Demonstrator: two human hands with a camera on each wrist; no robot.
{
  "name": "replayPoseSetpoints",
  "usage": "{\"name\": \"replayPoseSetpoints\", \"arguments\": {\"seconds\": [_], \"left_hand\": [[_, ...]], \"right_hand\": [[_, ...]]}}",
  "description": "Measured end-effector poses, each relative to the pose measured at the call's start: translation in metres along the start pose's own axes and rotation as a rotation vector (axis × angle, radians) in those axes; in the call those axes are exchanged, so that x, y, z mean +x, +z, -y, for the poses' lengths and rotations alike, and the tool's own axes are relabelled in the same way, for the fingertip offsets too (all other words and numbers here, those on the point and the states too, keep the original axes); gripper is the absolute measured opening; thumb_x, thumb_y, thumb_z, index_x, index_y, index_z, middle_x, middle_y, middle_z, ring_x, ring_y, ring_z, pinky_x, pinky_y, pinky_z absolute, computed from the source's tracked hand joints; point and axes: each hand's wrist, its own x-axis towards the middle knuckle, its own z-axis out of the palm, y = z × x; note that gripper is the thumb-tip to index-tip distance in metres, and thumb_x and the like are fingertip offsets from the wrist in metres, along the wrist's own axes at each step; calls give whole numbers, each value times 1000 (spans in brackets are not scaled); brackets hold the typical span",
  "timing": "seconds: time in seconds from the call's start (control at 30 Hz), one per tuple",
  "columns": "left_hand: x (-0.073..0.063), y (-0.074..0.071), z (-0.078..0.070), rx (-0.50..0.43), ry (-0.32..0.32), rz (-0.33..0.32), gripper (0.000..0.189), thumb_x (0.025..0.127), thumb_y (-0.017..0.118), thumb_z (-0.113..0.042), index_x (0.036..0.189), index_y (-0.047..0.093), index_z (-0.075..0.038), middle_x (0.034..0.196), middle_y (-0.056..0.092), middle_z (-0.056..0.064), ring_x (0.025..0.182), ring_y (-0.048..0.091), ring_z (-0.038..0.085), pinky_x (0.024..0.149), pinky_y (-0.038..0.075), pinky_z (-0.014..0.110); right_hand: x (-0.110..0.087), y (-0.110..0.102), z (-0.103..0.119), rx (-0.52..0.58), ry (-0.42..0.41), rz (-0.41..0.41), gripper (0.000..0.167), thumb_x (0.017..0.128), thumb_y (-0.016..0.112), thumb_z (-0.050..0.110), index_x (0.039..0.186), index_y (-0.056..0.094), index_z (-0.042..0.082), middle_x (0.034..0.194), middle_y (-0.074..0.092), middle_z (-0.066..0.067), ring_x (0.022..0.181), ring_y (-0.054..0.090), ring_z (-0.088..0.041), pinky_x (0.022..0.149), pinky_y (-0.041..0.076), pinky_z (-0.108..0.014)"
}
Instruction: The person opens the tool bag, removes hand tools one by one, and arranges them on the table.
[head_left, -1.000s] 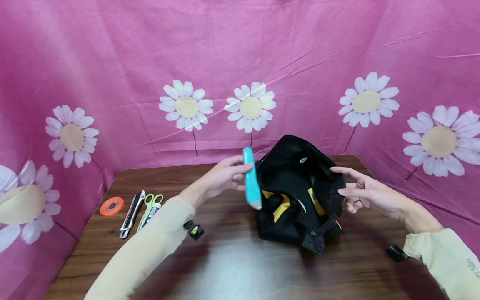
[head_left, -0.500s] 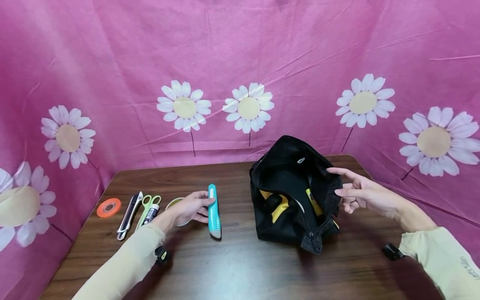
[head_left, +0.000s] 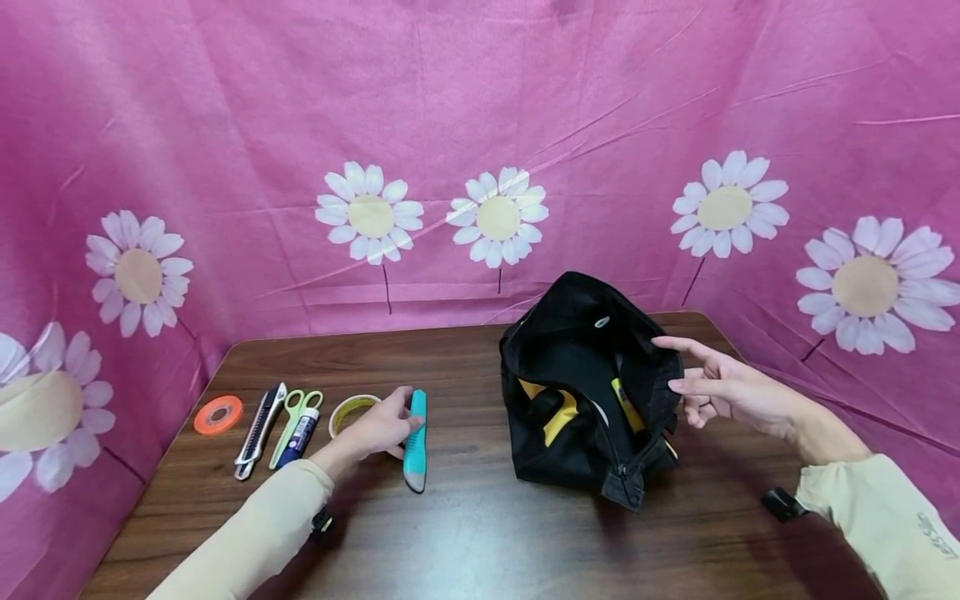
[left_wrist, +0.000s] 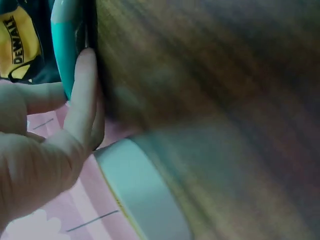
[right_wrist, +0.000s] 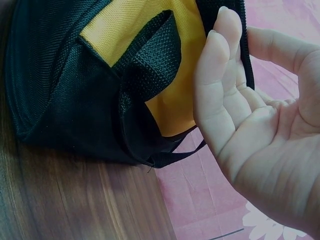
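My left hand [head_left: 378, 429] pinches a teal stapler [head_left: 416, 442] with a grey end, low at the table's surface. In the left wrist view the fingers lie against the side of the stapler [left_wrist: 63, 52]. Just behind that hand lies a roll of tape [head_left: 347, 408], partly covered by it. My right hand [head_left: 723, 387] holds the right rim of a black bag [head_left: 555, 454] with yellow panels, whose mouth gapes. In the right wrist view the right hand [right_wrist: 250, 115] has its thumb and fingers on either side of the zippered edge.
On the table's left side lie an orange tape roll [head_left: 218, 415], a box cutter [head_left: 260, 431], green-handled scissors [head_left: 292, 417] and a glue stick [head_left: 298, 439]. A yellow-and-black item [head_left: 628, 406] shows inside the bag. A pink flowered cloth [head_left: 435, 100] hangs behind the wooden table [head_left: 465, 533].
My left hand has carried the stapler from beside the bag leftward and down to the table, next to the tape roll. The right hand stays on the bag's rim.
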Motion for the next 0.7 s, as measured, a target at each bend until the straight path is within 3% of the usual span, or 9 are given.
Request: {"name": "replayPoseSetpoints", "arguments": {"seconds": [0.1, 0.17, 0.23, 0.43, 0.7], "left_hand": [[0, 0, -4, 159, 21, -50, 60, 102, 58, -4, 153, 29, 8, 121, 60, 29, 87, 70, 30, 56, 62, 38], [2, -1, -3, 218, 49, -77, 57, 100, 61, -4, 150, 36, 7, 119, 63, 26, 84, 70, 28, 53, 61, 35], [4, -2, -1, 213, 68, -89, 55, 99, 64, -5, 148, 41, 5, 116, 65, 23, 81, 70, 25, 52, 60, 34], [10, -10, 8, 54, 61, -115, 50, 96, 69, -2, 142, 50, 6, 109, 67, 19, 75, 71, 25, 57, 62, 39], [11, -14, 4, 137, 92, -204, 43, 90, 73, 3, 131, 60, 8, 119, 66, 24, 94, 69, 28, 59, 62, 34]], "right_hand": [[0, 0, 0, 8, 1, 5, 66, 105, 45, -2, 160, 13, 16, 83, 65, -7, 69, 68, -19, 61, 60, -36], [0, 0, -1, 12, 1, 7, 66, 105, 45, -2, 160, 13, 17, 84, 65, -8, 69, 68, -19, 61, 61, -37], [1, 0, -2, 15, 5, 5, 67, 105, 46, -2, 160, 14, 18, 85, 65, -9, 69, 68, -20, 61, 61, -38], [1, -1, -2, 2, 8, 10, 67, 106, 45, -1, 161, 12, 18, 84, 64, -9, 68, 68, -21, 62, 61, -39], [0, -1, 0, 0, 9, 3, 67, 105, 46, -1, 161, 13, 18, 84, 63, -9, 68, 68, -20, 61, 61, -39]]}}
